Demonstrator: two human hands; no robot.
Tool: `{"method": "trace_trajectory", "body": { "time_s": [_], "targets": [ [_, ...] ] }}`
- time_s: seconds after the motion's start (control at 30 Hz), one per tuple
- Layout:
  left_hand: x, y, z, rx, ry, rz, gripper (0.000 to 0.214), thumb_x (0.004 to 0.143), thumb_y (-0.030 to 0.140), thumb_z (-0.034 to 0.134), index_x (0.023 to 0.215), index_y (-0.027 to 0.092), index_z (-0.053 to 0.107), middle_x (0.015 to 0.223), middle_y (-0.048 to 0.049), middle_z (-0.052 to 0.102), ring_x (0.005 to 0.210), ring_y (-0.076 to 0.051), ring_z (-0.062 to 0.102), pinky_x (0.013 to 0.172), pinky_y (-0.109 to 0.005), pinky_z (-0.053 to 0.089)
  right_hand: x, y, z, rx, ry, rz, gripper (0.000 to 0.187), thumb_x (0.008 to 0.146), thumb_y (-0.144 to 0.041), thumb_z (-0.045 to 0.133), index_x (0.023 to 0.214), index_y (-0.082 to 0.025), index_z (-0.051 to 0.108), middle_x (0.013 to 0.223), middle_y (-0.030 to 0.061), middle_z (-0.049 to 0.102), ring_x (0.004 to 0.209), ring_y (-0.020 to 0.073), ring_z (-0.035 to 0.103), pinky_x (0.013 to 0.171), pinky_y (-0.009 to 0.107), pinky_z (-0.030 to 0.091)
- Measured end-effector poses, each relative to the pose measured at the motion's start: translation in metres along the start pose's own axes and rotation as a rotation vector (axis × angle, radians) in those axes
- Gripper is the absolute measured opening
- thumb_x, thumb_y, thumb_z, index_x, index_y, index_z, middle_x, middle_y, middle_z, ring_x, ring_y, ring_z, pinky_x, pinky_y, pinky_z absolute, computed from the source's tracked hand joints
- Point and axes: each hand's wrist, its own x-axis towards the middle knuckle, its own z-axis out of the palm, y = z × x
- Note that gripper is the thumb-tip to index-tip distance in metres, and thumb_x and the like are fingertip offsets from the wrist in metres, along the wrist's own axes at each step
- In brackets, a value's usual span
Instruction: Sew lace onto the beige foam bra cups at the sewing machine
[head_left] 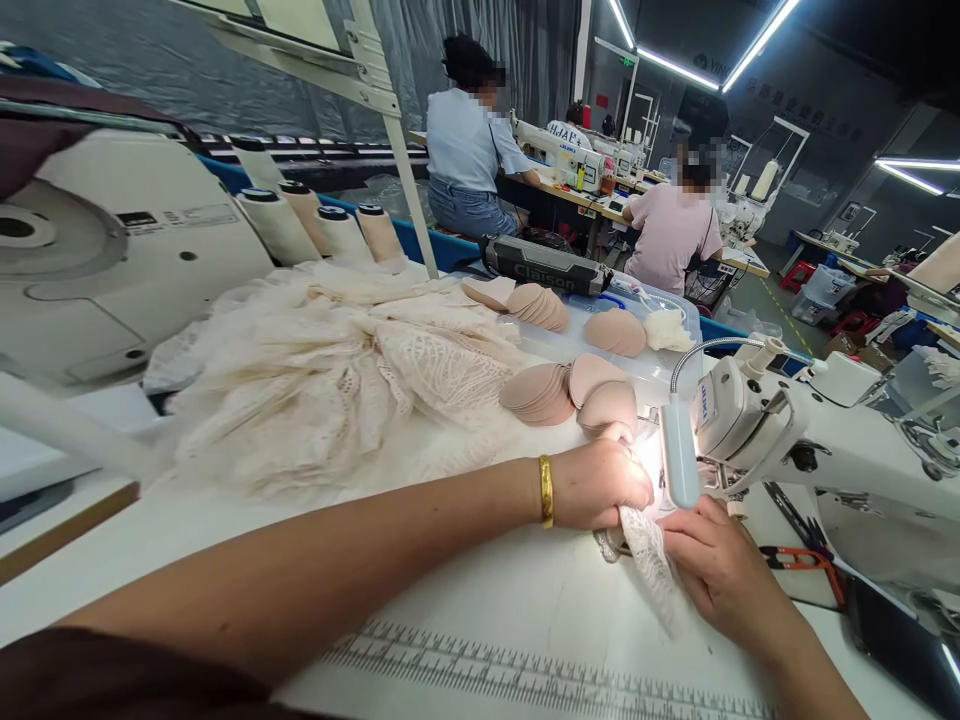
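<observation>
- Beside the head of the white sewing machine (795,440), on the white worktop (487,600), lies a small lace piece (651,565). Its upper end runs under the left hand and its lower end trails toward the person, along the right hand's fingers.
- The left hand (600,485) sits knuckles up on the upper end of the lace piece. Its grip is curled closed on the fabric, which comes out from beneath the palm. A gold bangle (546,490) rings the wrist.
- The right hand (720,570) lies just right of the lace piece. Its grip is spread, with the fingers stretched flat and touching the lace edge.
- A lamp (679,455) on a bendy neck hangs from the machine just above both hands and lights the left hand's fingers brightly. The needle is hidden behind it.
- Just beyond the left hand lie stacked beige bra cups (570,392), touching one another. More cups rest on a clear plastic box (652,365) further back.
- Left of the cups, a heap of cream lace fabric (337,380) covers much of the worktop, with thread cones (341,230) standing behind it.
- Red-handled snips (802,560) lie right of the right hand, near the machine.
- A printed ruler scale (525,675) runs along the worktop's near edge.
- Far back, a person in a pale blue top (465,150) and a person in a pink top (671,235) sit with their backs turned.
</observation>
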Motion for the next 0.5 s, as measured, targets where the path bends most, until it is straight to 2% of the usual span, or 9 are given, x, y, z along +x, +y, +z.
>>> {"method": "trace_trajectory", "body": {
  "time_s": [0.17, 0.3, 0.5],
  "targets": [
    [-0.0003, -0.0022, 0.0021, 0.098, -0.005, 0.065, 0.019, 0.072, 0.003, 0.060, 0.067, 0.019, 0.052, 0.070, 0.0015, 0.065, 0.070, -0.017, 0.053, 0.086, -0.043, 0.030, -0.0012, 0.0009, 0.0008, -0.005, 0.021, 0.014, 0.023, 0.099, -0.006, 0.045, 0.098, -0.020, 0.063, 0.104, 0.0040, 0.071, 0.089, 0.0195, 0.052, 0.069, 0.030, 0.038],
    [-0.0002, -0.0007, 0.0014, 0.174, -0.012, 0.123, 0.024, 0.064, -0.003, 0.057, 0.062, 0.018, 0.046, 0.065, 0.0021, 0.061, 0.063, -0.015, 0.047, 0.083, -0.043, 0.031, -0.0011, 0.0014, 0.0004, -0.013, 0.044, 0.029, 0.022, 0.101, -0.008, 0.045, 0.096, -0.021, 0.063, 0.102, 0.0039, 0.072, 0.087, 0.0187, 0.054, 0.068, 0.029, 0.039],
    [-0.0004, 0.0011, 0.0045, 0.209, 0.038, 0.103, 0.023, 0.076, 0.000, 0.057, 0.067, 0.020, 0.051, 0.065, 0.0016, 0.060, 0.064, -0.016, 0.048, 0.085, -0.043, 0.035, -0.0049, 0.0060, 0.0041, -0.093, 0.056, 0.096, 0.030, 0.093, -0.004, 0.042, 0.102, -0.023, 0.064, 0.093, 0.0038, 0.070, 0.090, 0.0215, 0.058, 0.070, 0.030, 0.042]
  ]
}}
